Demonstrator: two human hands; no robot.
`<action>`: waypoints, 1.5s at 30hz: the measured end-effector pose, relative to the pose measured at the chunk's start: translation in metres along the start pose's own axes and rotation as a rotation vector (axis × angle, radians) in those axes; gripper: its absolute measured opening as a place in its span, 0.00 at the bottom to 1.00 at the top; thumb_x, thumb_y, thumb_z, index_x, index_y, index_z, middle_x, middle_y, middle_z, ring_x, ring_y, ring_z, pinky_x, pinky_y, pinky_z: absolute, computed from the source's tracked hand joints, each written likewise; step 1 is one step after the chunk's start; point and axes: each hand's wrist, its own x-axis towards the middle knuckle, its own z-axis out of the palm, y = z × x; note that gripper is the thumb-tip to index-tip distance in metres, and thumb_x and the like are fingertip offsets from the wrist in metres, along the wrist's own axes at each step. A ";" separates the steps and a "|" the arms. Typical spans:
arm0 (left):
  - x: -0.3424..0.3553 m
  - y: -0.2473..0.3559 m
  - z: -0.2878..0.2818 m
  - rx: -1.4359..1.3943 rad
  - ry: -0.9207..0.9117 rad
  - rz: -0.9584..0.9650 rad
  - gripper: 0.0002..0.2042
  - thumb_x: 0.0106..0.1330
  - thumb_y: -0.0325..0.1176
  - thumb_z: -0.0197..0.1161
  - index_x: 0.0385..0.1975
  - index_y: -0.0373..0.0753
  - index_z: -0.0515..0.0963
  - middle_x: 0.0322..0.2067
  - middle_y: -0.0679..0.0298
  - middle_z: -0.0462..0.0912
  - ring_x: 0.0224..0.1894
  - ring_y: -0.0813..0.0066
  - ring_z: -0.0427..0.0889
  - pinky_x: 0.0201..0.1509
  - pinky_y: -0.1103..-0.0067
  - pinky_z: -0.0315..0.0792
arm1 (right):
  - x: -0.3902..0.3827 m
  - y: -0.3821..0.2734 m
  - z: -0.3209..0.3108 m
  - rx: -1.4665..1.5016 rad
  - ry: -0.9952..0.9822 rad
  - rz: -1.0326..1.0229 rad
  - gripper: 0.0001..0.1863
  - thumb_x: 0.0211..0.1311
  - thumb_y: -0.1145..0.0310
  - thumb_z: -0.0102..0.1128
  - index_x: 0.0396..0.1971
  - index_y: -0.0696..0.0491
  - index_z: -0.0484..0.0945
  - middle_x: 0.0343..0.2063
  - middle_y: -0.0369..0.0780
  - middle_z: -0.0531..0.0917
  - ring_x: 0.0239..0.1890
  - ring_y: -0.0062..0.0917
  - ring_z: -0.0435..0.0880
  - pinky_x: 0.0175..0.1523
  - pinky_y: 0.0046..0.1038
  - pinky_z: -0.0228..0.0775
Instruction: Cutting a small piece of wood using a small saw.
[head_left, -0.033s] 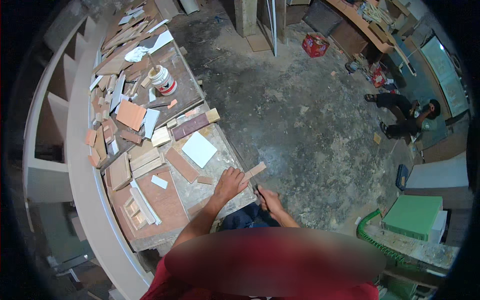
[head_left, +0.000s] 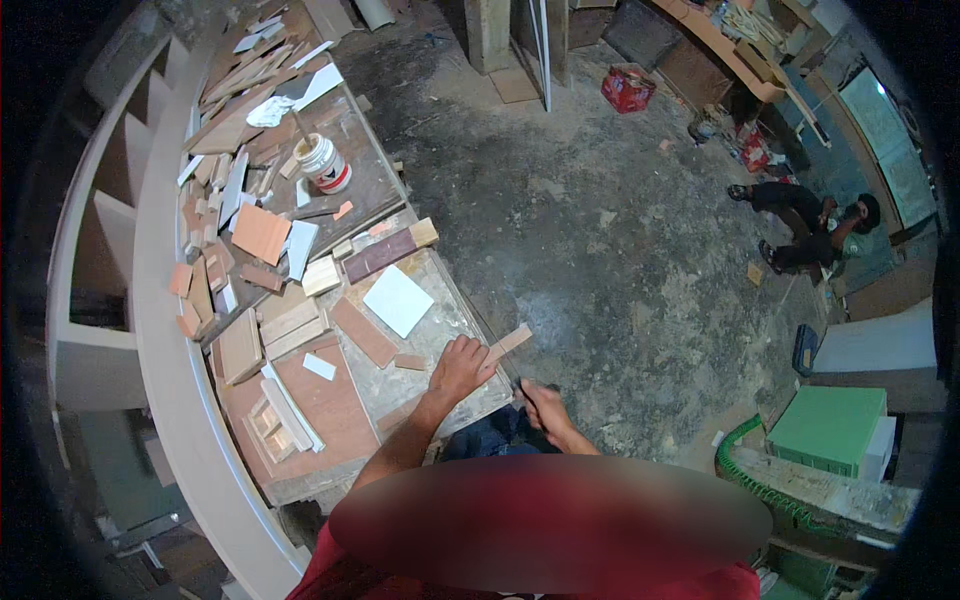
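- In the head view, shows a wooden strip (head_left: 514,341) as narrow, flat, straight-sided and pale pinkish tan, with near end hidden under the left hand (head_left: 462,370).
- Points away and rightward, with long axis aslant and free end jutting past the right edge of the workbench (head_left: 457,308).
- Lies at that edge, close to the near right corner of the workbench.
- Held under bent left fingers, curled down over the near end.
- Just off the workbench's right edge, clasps a dark tool (head_left: 519,390) in the closed right hand (head_left: 548,412); cannot tell its kind.
- On the workbench, shows also a white square board (head_left: 398,301).
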 end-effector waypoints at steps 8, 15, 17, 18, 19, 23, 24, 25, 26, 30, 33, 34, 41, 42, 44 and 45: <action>0.008 0.001 0.001 -0.021 0.015 0.021 0.11 0.50 0.37 0.65 0.26 0.39 0.72 0.28 0.61 0.71 0.36 0.63 0.70 0.38 0.70 0.66 | 0.028 -0.008 0.007 0.099 -0.012 -0.012 0.18 0.64 0.51 0.54 0.29 0.51 0.76 0.11 0.25 0.62 0.11 0.11 0.55 0.16 0.18 0.42; 0.004 -0.001 0.000 -0.048 0.035 -0.015 0.11 0.50 0.37 0.66 0.26 0.39 0.72 0.27 0.61 0.70 0.35 0.62 0.70 0.37 0.70 0.66 | -0.024 0.016 -0.019 0.007 0.046 0.066 0.18 0.64 0.51 0.54 0.31 0.52 0.76 0.11 0.25 0.61 0.11 0.11 0.54 0.16 0.18 0.43; 0.005 -0.001 0.002 -0.062 0.025 0.002 0.11 0.50 0.37 0.66 0.26 0.38 0.72 0.28 0.61 0.70 0.35 0.62 0.70 0.37 0.70 0.66 | -0.019 0.010 -0.016 -0.021 0.074 0.103 0.18 0.63 0.51 0.54 0.31 0.52 0.76 0.11 0.25 0.61 0.11 0.11 0.54 0.16 0.18 0.43; 0.006 0.002 0.002 -0.069 0.020 0.009 0.11 0.50 0.37 0.66 0.26 0.38 0.72 0.28 0.61 0.70 0.35 0.62 0.70 0.37 0.70 0.66 | -0.003 -0.002 -0.008 0.028 0.020 0.053 0.18 0.63 0.50 0.55 0.32 0.52 0.76 0.11 0.25 0.61 0.11 0.11 0.55 0.16 0.18 0.44; 0.007 0.002 0.000 -0.053 0.018 0.009 0.11 0.51 0.37 0.66 0.26 0.38 0.72 0.28 0.61 0.70 0.36 0.62 0.70 0.37 0.70 0.66 | 0.012 -0.010 -0.001 0.073 -0.042 0.001 0.19 0.62 0.50 0.56 0.32 0.53 0.77 0.11 0.25 0.62 0.11 0.11 0.55 0.16 0.18 0.45; 0.008 0.004 0.000 -0.072 0.024 -0.005 0.12 0.52 0.37 0.65 0.24 0.36 0.73 0.27 0.59 0.70 0.35 0.60 0.70 0.39 0.68 0.67 | 0.029 -0.008 0.011 0.166 -0.056 -0.049 0.19 0.61 0.50 0.57 0.31 0.53 0.77 0.11 0.26 0.63 0.11 0.11 0.56 0.16 0.18 0.45; 0.005 0.003 0.000 -0.066 0.024 -0.008 0.12 0.52 0.37 0.65 0.24 0.36 0.73 0.27 0.59 0.70 0.35 0.60 0.70 0.39 0.68 0.67 | 0.013 0.000 0.003 0.106 -0.004 0.000 0.19 0.62 0.50 0.57 0.30 0.53 0.77 0.11 0.26 0.63 0.11 0.11 0.57 0.16 0.18 0.44; 0.003 0.004 0.001 -0.074 0.037 -0.014 0.12 0.52 0.37 0.66 0.24 0.36 0.73 0.27 0.59 0.70 0.35 0.60 0.70 0.39 0.68 0.67 | -0.002 0.008 -0.005 0.047 0.052 0.046 0.18 0.62 0.50 0.57 0.30 0.53 0.77 0.11 0.26 0.64 0.11 0.11 0.57 0.16 0.18 0.44; 0.003 0.004 0.002 -0.083 0.050 -0.019 0.12 0.52 0.37 0.66 0.24 0.36 0.73 0.27 0.59 0.70 0.35 0.60 0.70 0.39 0.68 0.66 | -0.012 0.013 -0.013 0.047 0.051 0.042 0.18 0.62 0.50 0.57 0.30 0.53 0.77 0.11 0.26 0.64 0.11 0.11 0.57 0.16 0.18 0.44; 0.001 0.002 0.006 -0.064 0.024 -0.002 0.11 0.51 0.37 0.66 0.26 0.38 0.73 0.28 0.61 0.70 0.36 0.62 0.70 0.38 0.69 0.67 | -0.003 0.018 -0.015 -0.014 0.072 0.008 0.19 0.63 0.51 0.55 0.31 0.53 0.78 0.11 0.26 0.64 0.11 0.11 0.57 0.16 0.18 0.45; 0.006 0.002 0.003 -0.045 0.013 0.002 0.11 0.51 0.37 0.66 0.26 0.38 0.73 0.28 0.61 0.71 0.36 0.62 0.70 0.38 0.70 0.67 | 0.028 0.000 0.011 0.039 0.057 -0.071 0.19 0.63 0.51 0.55 0.31 0.54 0.78 0.11 0.26 0.63 0.11 0.11 0.57 0.16 0.18 0.45; 0.007 0.002 0.003 -0.043 0.011 -0.006 0.11 0.51 0.37 0.66 0.26 0.38 0.73 0.28 0.61 0.71 0.36 0.62 0.70 0.38 0.70 0.66 | 0.030 -0.003 0.017 0.102 0.042 -0.097 0.19 0.63 0.51 0.55 0.31 0.54 0.78 0.11 0.26 0.63 0.11 0.11 0.56 0.15 0.18 0.45; 0.006 -0.002 0.000 -0.084 0.059 -0.012 0.12 0.52 0.37 0.66 0.24 0.36 0.73 0.27 0.58 0.71 0.34 0.59 0.70 0.37 0.68 0.66 | -0.015 0.007 -0.012 -0.069 0.097 0.043 0.19 0.64 0.51 0.53 0.32 0.54 0.78 0.11 0.26 0.63 0.11 0.10 0.56 0.16 0.17 0.45; 0.006 0.000 0.001 -0.090 0.062 -0.001 0.12 0.52 0.37 0.66 0.24 0.36 0.73 0.27 0.58 0.71 0.34 0.59 0.70 0.37 0.68 0.67 | -0.010 0.001 -0.007 -0.069 0.101 0.044 0.19 0.64 0.51 0.53 0.32 0.54 0.78 0.11 0.26 0.63 0.11 0.10 0.56 0.16 0.17 0.45; 0.005 -0.002 0.003 -0.102 0.056 0.005 0.12 0.52 0.37 0.66 0.25 0.36 0.73 0.27 0.59 0.71 0.34 0.59 0.70 0.37 0.68 0.67 | 0.014 -0.013 0.009 0.028 0.024 -0.034 0.19 0.64 0.51 0.54 0.32 0.53 0.78 0.11 0.26 0.63 0.11 0.10 0.57 0.15 0.17 0.45; 0.005 -0.003 0.003 -0.110 0.051 0.008 0.12 0.52 0.37 0.66 0.25 0.36 0.73 0.27 0.59 0.71 0.34 0.59 0.70 0.36 0.68 0.67 | 0.020 -0.012 0.013 0.025 0.021 -0.036 0.19 0.64 0.51 0.54 0.32 0.53 0.78 0.11 0.26 0.63 0.11 0.10 0.57 0.15 0.17 0.45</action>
